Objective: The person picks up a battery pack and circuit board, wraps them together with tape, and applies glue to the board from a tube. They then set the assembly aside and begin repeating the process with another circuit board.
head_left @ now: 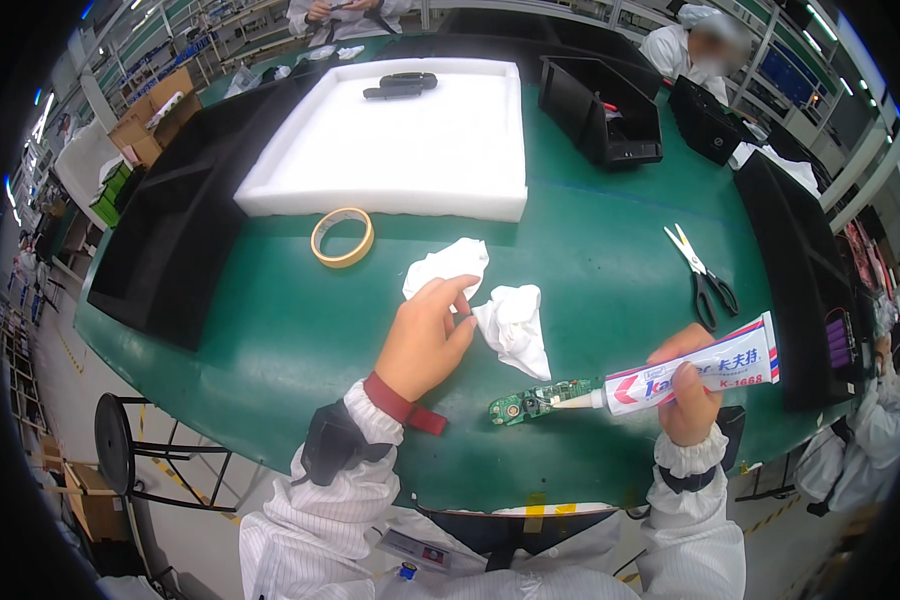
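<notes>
My right hand [692, 390] is closed around a white, blue and red glue tube [660, 388], held nearly level with its nozzle pointing left. The pale nozzle tip lies over a narrow green circuit board [520, 404] on the table; I cannot tell whether they touch. My left hand [425, 340] is beside two crumpled white cloths, its fingers bent and slightly apart, with nothing visible between them. One cloth [448, 265] lies just beyond the fingers, partly hidden by them. The other cloth [516, 328] is right of my thumb, close to its tip.
A roll of tan tape [342, 238] and black-handled scissors [701, 277] lie on the green table [610, 240]. Behind is a white foam tray [390, 150] holding dark handheld parts [402, 85]. Black bins [605, 115] line the sides and back. Other people sit beyond.
</notes>
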A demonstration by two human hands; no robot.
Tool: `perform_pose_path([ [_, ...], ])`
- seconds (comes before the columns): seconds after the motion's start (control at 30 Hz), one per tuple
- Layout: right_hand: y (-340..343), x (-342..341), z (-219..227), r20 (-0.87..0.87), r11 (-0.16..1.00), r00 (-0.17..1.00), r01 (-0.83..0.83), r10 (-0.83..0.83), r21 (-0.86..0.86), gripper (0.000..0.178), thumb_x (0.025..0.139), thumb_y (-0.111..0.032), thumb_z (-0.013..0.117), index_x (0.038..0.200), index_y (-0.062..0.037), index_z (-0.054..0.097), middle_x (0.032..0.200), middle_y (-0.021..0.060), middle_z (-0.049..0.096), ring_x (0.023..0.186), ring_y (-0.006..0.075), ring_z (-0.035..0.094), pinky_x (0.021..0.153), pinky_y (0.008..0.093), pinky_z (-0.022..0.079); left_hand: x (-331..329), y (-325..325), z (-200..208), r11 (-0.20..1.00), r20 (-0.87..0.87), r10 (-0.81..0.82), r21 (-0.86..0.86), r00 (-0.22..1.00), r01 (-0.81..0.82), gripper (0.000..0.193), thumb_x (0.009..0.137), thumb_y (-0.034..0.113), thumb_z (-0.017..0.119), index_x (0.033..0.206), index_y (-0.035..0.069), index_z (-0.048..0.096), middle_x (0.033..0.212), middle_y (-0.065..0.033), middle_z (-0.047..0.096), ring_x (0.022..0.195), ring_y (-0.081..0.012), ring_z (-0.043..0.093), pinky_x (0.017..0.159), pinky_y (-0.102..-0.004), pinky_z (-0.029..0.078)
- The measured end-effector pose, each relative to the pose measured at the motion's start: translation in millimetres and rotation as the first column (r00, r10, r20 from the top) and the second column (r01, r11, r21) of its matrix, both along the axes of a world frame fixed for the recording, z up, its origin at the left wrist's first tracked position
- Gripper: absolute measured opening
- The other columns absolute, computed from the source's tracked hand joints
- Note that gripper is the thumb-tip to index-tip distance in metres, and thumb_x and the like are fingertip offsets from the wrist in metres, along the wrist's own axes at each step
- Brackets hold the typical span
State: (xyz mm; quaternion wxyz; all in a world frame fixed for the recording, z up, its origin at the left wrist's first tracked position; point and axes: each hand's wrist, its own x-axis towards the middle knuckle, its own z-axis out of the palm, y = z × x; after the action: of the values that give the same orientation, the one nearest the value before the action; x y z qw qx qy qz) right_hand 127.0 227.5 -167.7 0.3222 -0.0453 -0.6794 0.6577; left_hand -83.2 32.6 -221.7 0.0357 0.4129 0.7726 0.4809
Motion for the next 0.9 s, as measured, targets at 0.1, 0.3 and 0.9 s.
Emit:
perform_pose_path([
  [0.1, -1.0, -0.8, 0.2, -0.002, 1.000, 1.000, -0.008, 0.008, -0.005, 0.031, 0.090, -0.032, 0.068, 0.090, -0.0013, 0.062, 0.081, 0.0048, 0.062, 0.069, 0.0091, 0.058, 0.065, 0.0227, 0.045, 0.0, 0.0, 0.3, 1.000, 0.002, 0.005, 0.001, 1.000, -0.005, 0.046, 0.077, -0.004, 0.066, 0.121, 0.005, 0.061, 0.086, -0.0062, 0.060, 0.061, -0.0150, 0.054, 0.059, -0.0282, 0.046],
  [0.3, -1.7, -2.0, 0.6, 0.016, 1.000, 1.000, -0.018, 0.018, -0.020, 0.028, 0.090, -0.029, 0.068, 0.092, -0.0017, 0.062, 0.081, 0.0043, 0.062, 0.070, 0.0087, 0.058, 0.066, 0.0225, 0.045, -0.9, -0.3, -0.1, 1.000, 0.001, 0.011, -0.007, 1.000, -0.011, 0.045, 0.077, -0.004, 0.066, 0.121, 0.005, 0.061, 0.086, -0.0063, 0.060, 0.061, -0.0142, 0.055, 0.059, -0.0277, 0.046],
  [0.9, 3.6, -3.9, -4.9, -0.052, 0.998, 0.999, 0.005, -0.009, -0.063, 0.033, 0.090, -0.034, 0.068, 0.091, -0.0018, 0.062, 0.082, 0.0038, 0.060, 0.070, 0.0079, 0.056, 0.065, 0.0225, 0.044, -2.7, -1.5, 0.5, 1.000, -0.004, 0.019, -0.015, 1.000, -0.019, 0.044, 0.078, -0.003, 0.066, 0.121, 0.004, 0.060, 0.087, -0.0059, 0.061, 0.061, -0.0135, 0.055, 0.058, -0.0268, 0.046],
])
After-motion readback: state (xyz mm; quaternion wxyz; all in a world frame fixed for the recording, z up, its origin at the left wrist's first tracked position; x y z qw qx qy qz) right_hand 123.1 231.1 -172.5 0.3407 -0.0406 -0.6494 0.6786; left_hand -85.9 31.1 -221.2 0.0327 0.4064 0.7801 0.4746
